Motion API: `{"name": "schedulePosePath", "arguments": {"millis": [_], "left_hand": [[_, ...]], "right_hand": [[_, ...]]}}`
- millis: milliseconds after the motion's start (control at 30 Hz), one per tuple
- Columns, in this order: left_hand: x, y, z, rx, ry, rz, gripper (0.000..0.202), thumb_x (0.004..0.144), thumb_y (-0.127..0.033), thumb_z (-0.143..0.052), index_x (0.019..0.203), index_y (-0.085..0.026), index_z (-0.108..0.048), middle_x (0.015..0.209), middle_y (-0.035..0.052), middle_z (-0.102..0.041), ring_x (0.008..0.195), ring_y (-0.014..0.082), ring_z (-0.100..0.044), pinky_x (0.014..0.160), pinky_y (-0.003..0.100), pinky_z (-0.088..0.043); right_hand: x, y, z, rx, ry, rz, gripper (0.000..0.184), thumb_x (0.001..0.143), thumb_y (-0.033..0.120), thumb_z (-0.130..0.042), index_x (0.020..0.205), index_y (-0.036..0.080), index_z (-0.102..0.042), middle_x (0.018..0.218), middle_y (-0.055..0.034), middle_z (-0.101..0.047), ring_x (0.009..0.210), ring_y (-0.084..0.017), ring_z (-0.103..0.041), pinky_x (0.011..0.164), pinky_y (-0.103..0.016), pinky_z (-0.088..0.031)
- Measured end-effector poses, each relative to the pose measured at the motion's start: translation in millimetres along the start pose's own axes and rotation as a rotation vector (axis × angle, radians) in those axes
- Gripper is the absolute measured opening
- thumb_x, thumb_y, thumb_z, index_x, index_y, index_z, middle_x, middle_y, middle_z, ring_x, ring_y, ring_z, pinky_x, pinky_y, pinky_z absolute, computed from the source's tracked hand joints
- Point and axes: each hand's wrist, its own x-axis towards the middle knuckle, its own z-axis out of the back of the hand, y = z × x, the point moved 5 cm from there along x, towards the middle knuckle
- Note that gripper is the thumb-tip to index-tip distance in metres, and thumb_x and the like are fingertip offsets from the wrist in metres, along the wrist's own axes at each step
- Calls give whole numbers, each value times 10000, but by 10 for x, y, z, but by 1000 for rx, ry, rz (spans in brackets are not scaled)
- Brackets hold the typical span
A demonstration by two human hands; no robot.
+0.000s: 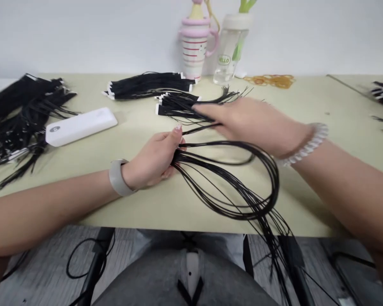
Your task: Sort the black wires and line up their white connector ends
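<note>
My left hand (161, 157) is closed around a bundle of thin black wires (232, 178). The wires bend in a wide loop to the right of the fist, and loose lengths hang past the table's front edge. My right hand (245, 121) is blurred over the table, above the loop, with its fingertips partly hidden. A thin black strand runs from my left fist to the fingers of my right hand; whether they grip it is unclear. Just behind both hands lies a pile of black cables with white connectors (178, 104).
Another stack of black cables (147, 85) lies farther back. At left are a white power bank (81, 126) and a heap of black cables (22, 114). A striped cup (194, 53), a clear bottle (228, 55) and yellowish rubber bands (271, 80) are along the wall.
</note>
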Motion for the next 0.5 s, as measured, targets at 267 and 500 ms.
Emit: {"name": "schedulePosePath", "arguments": {"millis": [267,500], "left_hand": [[-125,77,-121,-181,-71,34,370,834,-542,-343,754,-201,-459,542,-39,-382,332,51,-359,317,170,-290],[-130,126,-61,-222,-154,2,372,849,-541,-318,803,-208,-476,581,-33,-421,343,53,-374,298,165,-294]], "right_hand": [[-269,13,225,-196,-297,39,296,863,371,-414,952,132,-564,742,-68,-559,650,-148,-483,514,-256,-230],[-468,335,326,446,129,78,322,794,273,-470,502,158,-399,439,47,-296,438,-55,-211,459,-231,-188]]}}
